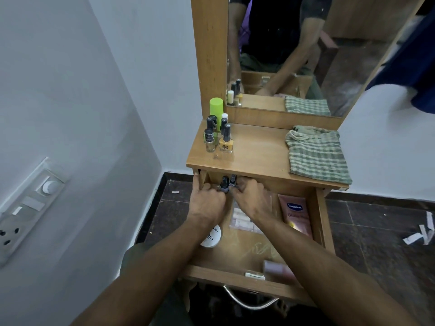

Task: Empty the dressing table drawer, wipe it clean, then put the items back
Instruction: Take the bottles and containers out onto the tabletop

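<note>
The wooden drawer [317,222] is pulled open under the dressing table top [256,151]. Both hands reach into its far left corner. My left hand [207,203] closes around a dark-capped nail polish bottle [224,184]. My right hand [251,198] closes on a second small bottle [232,180]. Inside the drawer lie a pink Vaseline tube [297,215], a white round jar [211,236], a clear packet [242,221], a pale pink tube [275,267] and a small white item [255,276]. Several nail polish bottles [219,135] and a green-capped can [216,107] stand on the top's left side.
A folded green checked cloth [317,154] lies on the table top's right side. A mirror [294,50] rises behind. A white wall with a switch panel [26,208] is close on the left. Paper scraps [421,234] lie on the dark tiled floor. A metal drawer handle [249,302] curves below.
</note>
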